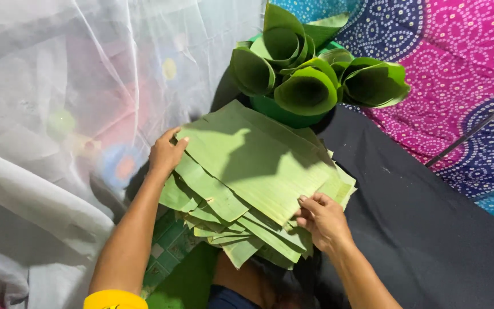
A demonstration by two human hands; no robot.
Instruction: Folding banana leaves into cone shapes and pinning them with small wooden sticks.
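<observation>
A thick stack of flat, cut green banana leaf pieces (253,166) lies in front of me, fanned out at its near edge. My left hand (166,152) grips the stack's left corner, fingers over the top leaf. My right hand (322,219) pinches the near right edge of the top leaves. Beyond the stack, a green tub (278,111) holds several leaves rolled into cones (307,88), standing upright with their mouths open toward me.
White sheer fabric (58,114) covers the left side. A black cloth (424,229) lies under and right of the stack. Pink and blue dotted fabric (458,63) fills the upper right. A green patterned cloth (172,252) shows below the stack.
</observation>
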